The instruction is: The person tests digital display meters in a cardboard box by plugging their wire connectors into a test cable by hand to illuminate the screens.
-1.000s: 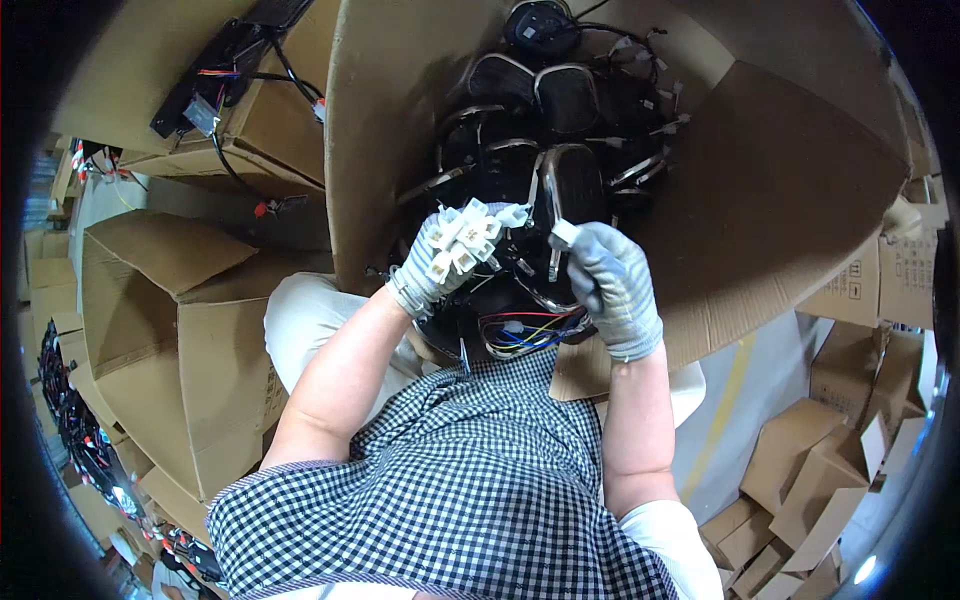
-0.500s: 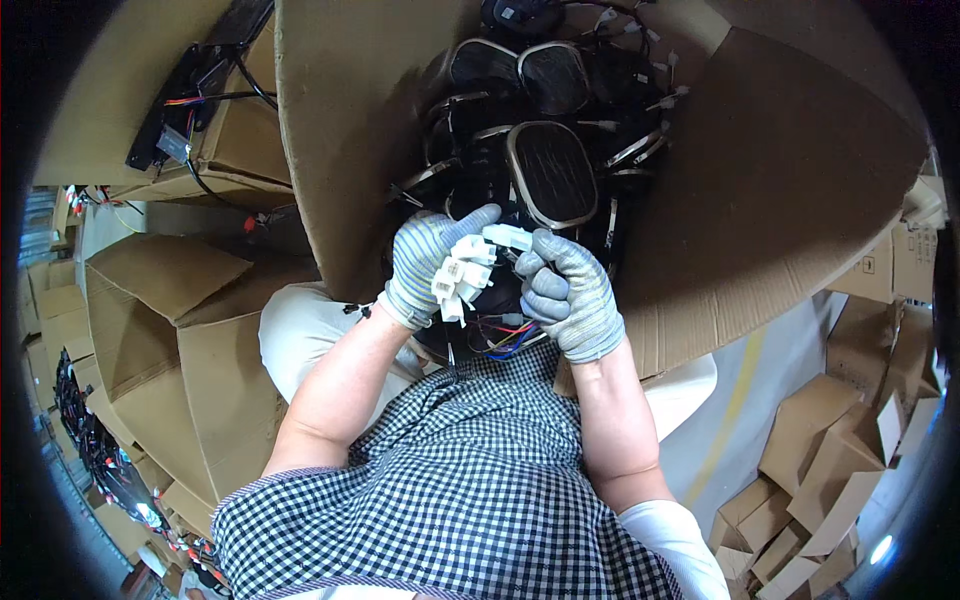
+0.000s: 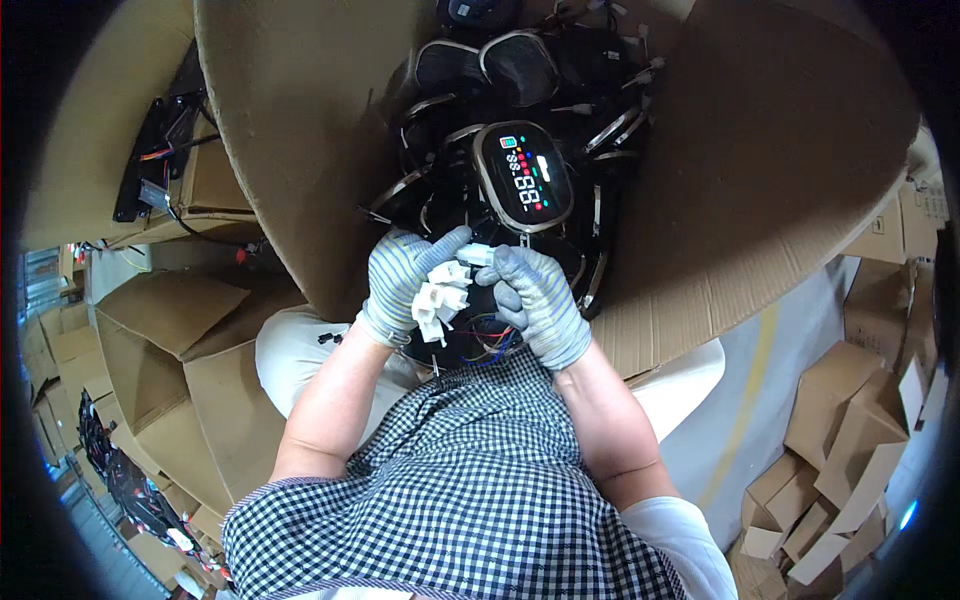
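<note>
My left hand (image 3: 393, 288), in a striped grey work glove, is closed around a bunch of white plastic connectors (image 3: 440, 298). My right hand (image 3: 541, 305), gloved alike, pinches one end of another white connector (image 3: 474, 254), whose other end reaches the left thumb. Just beyond my hands lies a rounded display unit (image 3: 524, 180) with a silvery rim; its screen glows with coloured symbols. Further unlit display units (image 3: 520, 68) with cables are heaped behind it. Coloured wires (image 3: 490, 335) hang below my hands, near the checked apron.
A large open cardboard box (image 3: 760, 180) surrounds the units, its flap bending toward my lap. Empty-looking cartons (image 3: 190, 340) stand at left, flattened or opened ones (image 3: 830, 440) at right. A black part with wires (image 3: 150, 190) rests on a box at upper left. Dark cable bundles (image 3: 140, 490) lie lower left.
The near display's screen, dark before, is now lit. The head view has shifted slightly, and both hands sit a little lower and further left in it, still holding the connectors.
</note>
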`<state>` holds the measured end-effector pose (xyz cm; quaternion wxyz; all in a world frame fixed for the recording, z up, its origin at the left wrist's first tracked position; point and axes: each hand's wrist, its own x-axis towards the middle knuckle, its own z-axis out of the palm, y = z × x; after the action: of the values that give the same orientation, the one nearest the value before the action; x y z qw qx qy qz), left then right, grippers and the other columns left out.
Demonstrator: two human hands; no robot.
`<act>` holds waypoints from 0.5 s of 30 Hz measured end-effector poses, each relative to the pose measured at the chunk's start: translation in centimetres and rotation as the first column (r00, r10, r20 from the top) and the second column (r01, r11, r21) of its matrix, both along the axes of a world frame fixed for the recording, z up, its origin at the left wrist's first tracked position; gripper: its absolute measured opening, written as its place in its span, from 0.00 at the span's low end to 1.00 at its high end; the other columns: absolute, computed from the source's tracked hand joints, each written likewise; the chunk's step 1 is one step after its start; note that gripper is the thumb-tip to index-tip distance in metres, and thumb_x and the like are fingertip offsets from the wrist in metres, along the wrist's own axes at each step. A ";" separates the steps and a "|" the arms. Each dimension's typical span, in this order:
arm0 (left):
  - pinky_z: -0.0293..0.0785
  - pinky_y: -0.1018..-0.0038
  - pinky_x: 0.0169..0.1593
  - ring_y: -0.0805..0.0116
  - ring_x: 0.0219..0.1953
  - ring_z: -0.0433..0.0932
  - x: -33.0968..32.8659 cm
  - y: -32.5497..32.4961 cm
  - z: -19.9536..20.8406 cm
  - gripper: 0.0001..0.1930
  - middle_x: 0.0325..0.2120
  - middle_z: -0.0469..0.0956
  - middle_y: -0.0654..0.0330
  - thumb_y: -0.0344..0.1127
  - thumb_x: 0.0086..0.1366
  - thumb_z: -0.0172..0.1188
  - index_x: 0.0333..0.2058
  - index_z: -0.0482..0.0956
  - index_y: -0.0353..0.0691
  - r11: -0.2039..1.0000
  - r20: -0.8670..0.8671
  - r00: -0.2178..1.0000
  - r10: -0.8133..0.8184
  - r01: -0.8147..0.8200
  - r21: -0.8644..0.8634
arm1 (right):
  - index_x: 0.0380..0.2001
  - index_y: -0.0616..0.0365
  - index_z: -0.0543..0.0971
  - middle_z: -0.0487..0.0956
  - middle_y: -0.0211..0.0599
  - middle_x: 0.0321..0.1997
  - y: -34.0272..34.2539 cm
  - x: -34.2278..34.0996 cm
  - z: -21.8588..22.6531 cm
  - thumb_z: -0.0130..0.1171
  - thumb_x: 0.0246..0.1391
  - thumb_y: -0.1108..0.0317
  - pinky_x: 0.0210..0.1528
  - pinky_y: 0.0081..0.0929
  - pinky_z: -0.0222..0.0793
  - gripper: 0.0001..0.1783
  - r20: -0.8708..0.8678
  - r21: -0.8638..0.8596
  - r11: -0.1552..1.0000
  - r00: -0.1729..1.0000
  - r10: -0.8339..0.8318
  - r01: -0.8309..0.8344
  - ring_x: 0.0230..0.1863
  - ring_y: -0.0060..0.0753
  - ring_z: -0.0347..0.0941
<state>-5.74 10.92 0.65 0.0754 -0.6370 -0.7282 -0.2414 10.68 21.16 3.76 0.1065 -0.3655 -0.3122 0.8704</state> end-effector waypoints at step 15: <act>0.66 0.65 0.33 0.61 0.31 0.72 0.0 0.5 3.6 0.09 0.25 0.76 0.62 0.33 0.65 0.45 0.37 0.76 0.45 0.999 0.308 0.950 0.039 -0.040 -0.004 | 0.30 0.62 0.78 0.68 0.21 0.19 -5.7 9.8 7.0 0.55 0.56 0.50 0.22 0.11 0.53 0.22 -0.011 0.162 0.861 0.871 0.491 -0.483 0.19 0.11 0.57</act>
<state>-5.75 11.46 4.28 -0.0336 -0.5766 -0.7434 -0.3372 20.49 15.48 10.76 -0.0808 -0.2429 -0.4577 0.8515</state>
